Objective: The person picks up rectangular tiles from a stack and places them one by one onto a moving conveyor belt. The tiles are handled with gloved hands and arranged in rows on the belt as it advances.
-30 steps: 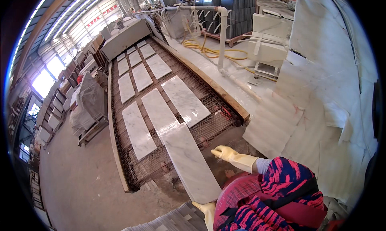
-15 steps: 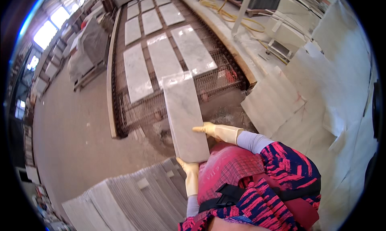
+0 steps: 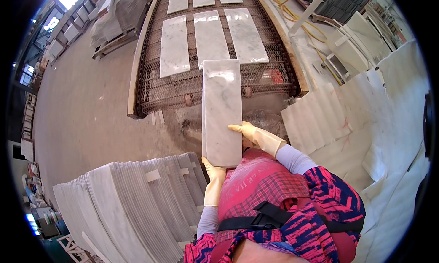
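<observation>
Fingers of both rubber-gloved hands are clasped about the edges of a pale, grey-veined slab (image 3: 223, 112). By the left hand (image 3: 213, 173) the near left corner is held, with the thumb laid up along the edge; by the right hand (image 3: 249, 131) the right long edge is held in its nearer half, thumb on the upper face and the other fingers mostly hidden. A second edge is shown along the left side, so two slabs may be stacked here, though this cannot be told for certain.

Considerable weight and full stiffness are to be expected of such stone; the glossy face would probably be slippery, and the corners easily chipped. It is best taken by opposite edges and supported from beneath.

From the fingers the slab is stretched away, its near end just beside the red apron (image 3: 242, 183) and its far end seen over the near edge of the mesh conveyor (image 3: 155, 91), roughly between the near corners; whether it is rested there or held above cannot be told. Beyond it, other slabs (image 3: 211, 34) are laid in rows on the conveyor. Left of the left hand, a stack of upright slabs (image 3: 141, 199) is seen.
</observation>
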The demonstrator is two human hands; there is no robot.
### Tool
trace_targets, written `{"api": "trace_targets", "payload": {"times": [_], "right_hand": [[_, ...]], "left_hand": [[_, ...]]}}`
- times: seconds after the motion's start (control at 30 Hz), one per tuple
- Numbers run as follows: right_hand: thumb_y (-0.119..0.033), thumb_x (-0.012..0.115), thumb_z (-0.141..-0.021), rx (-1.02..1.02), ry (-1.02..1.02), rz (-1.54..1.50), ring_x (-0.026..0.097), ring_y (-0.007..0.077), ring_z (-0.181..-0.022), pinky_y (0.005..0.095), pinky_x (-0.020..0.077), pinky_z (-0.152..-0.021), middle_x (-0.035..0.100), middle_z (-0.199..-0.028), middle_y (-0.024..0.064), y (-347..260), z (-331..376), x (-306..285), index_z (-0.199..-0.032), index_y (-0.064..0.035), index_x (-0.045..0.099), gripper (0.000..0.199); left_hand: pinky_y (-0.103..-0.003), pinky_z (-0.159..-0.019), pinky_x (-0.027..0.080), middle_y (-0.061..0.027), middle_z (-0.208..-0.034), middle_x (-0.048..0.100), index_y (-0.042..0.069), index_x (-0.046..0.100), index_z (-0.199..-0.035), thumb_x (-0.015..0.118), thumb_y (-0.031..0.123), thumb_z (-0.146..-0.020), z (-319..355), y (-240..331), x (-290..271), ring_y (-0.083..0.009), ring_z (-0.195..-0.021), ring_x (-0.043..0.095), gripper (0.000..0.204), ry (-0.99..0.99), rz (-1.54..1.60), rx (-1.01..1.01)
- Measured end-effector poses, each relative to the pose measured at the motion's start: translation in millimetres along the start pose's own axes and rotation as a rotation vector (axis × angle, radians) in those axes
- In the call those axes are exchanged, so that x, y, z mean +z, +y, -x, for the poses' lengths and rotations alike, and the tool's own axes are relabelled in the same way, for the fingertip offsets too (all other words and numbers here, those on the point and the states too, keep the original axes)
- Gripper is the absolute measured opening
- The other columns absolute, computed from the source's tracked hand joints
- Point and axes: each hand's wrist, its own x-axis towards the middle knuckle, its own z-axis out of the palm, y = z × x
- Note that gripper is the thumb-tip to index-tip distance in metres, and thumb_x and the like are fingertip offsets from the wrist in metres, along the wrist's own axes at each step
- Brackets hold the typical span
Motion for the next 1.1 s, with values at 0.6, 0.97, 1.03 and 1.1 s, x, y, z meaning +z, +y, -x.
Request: {"api": "trace_targets", "payload": {"times": [0.6, 0.97, 1.03, 1.1], "right_hand": [[-0.041, 0.068, -0.099, -0.016, -0.007, 0.012, 0.067, 0.0329, -0.115, 0.0513, 0.0526, -0.095, 0.067, -0.134, 0.0125, 52, -2, -11, -0.146, -0.014, 0.056, 0.056], [-0.044, 0.061, -0.103, 0.091, -0.064, 0.074, 0.062, 0.0313, -0.124, 0.0467, 0.0478, -0.106, 0.062, -0.141, 0.0155, 85, 54, 19, -0.148, -0.0019, 0.05, 0.063], [-0.044, 0.062, -0.102, 0.116, -0.056, 0.083, 0.063, 0.0314, -0.123, 0.0457, 0.0477, -0.106, 0.063, -0.14, 0.0157, 90, 73, 30, -0.148, -0.0021, 0.051, 0.063], [-0.044, 0.064, -0.101, 0.101, -0.043, 0.051, 0.063, 0.0308, -0.123, 0.045, 0.0478, -0.105, 0.063, -0.139, 0.0158, 101, 77, 31, -0.147, -0.0027, 0.053, 0.063]], "left_hand": [[-0.054, -0.119, 0.036, -0.0034, -0.161, 0.042, 0.023, 0.04, -0.157, 0.041, 0.077, -0.096, 27, -19, -14, -0.0318, -0.145, 0.042, 0.082, 0.158, 0.151, -0.151], [-0.051, -0.119, 0.037, -0.0037, -0.161, 0.042, 0.022, 0.038, -0.158, 0.036, 0.076, -0.098, 45, 3, 1, -0.0304, -0.145, 0.042, 0.08, 0.15, 0.441, -0.25], [-0.051, -0.119, 0.038, -0.004, -0.162, 0.042, 0.022, 0.038, -0.158, 0.033, 0.076, -0.099, 49, 4, 5, -0.0304, -0.146, 0.042, 0.08, 0.128, 0.436, -0.26], [-0.051, -0.119, 0.038, -0.0042, -0.162, 0.042, 0.022, 0.037, -0.158, 0.031, 0.075, -0.1, 54, 2, 9, -0.0304, -0.146, 0.042, 0.079, 0.095, 0.422, -0.262]]}}
